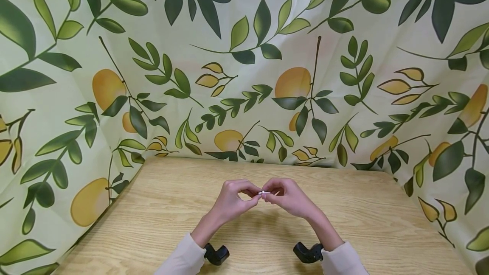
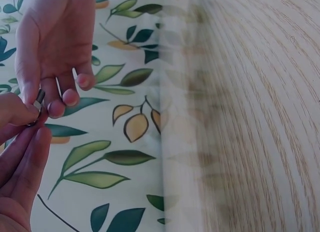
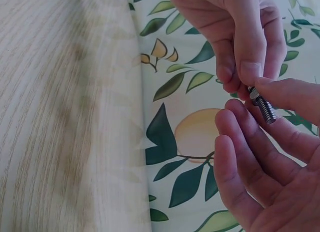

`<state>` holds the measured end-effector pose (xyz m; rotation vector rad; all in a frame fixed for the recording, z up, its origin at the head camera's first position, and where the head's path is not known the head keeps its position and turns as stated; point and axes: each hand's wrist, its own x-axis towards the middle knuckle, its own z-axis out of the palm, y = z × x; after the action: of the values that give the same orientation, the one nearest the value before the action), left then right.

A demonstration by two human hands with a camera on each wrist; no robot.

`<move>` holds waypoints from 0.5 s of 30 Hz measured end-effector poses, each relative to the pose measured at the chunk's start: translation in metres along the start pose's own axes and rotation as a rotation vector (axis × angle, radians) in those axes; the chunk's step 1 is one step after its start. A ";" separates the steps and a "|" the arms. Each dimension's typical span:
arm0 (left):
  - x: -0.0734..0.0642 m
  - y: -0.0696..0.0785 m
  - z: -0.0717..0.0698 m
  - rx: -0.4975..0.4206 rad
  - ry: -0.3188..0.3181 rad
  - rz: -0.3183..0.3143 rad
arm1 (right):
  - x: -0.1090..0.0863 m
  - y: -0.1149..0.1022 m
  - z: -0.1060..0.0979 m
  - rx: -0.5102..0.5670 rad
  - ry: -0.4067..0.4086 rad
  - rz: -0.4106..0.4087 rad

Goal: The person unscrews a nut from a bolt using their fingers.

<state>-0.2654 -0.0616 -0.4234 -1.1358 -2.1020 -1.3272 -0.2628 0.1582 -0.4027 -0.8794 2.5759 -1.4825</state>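
Observation:
A small metal bolt [image 3: 266, 110] with a threaded shank is held between both hands above the table, its threaded end pointing toward the right palm. Around the shank, close to the fingertips, sits a nut [image 3: 254, 95]. My left hand [image 1: 234, 198] pinches the far end of the bolt between thumb and fingers, which hide that end. With thumb and index finger at the nut, my right hand [image 1: 287, 196] pinches it from the other side; its other fingers are spread loosely. In the left wrist view only a short dark piece of the bolt [image 2: 40, 96] shows between the fingertips.
A light wood-grain table [image 1: 168, 207] lies beneath the hands. Behind it and at both sides hangs a cloth [image 1: 244, 79] printed with leaves and orange fruit. Black wrist devices [image 1: 217, 254] sit at the cuffs of both light sleeves.

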 end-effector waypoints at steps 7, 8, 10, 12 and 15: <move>0.000 0.001 0.000 -0.012 0.000 -0.002 | 0.000 0.001 0.002 0.023 0.024 -0.037; 0.000 0.001 0.000 -0.013 0.000 -0.002 | 0.000 0.001 0.002 0.024 0.028 -0.039; 0.000 0.002 0.000 -0.011 0.001 -0.007 | 0.001 0.001 0.002 0.026 0.033 -0.032; 0.000 0.002 0.000 -0.007 0.005 -0.010 | 0.001 0.001 0.001 0.028 0.032 -0.015; 0.001 0.002 -0.001 0.001 0.009 -0.011 | 0.000 0.001 -0.001 0.030 0.003 0.021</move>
<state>-0.2640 -0.0613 -0.4215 -1.1172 -2.1047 -1.3343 -0.2639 0.1590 -0.4031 -0.8440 2.5500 -1.5140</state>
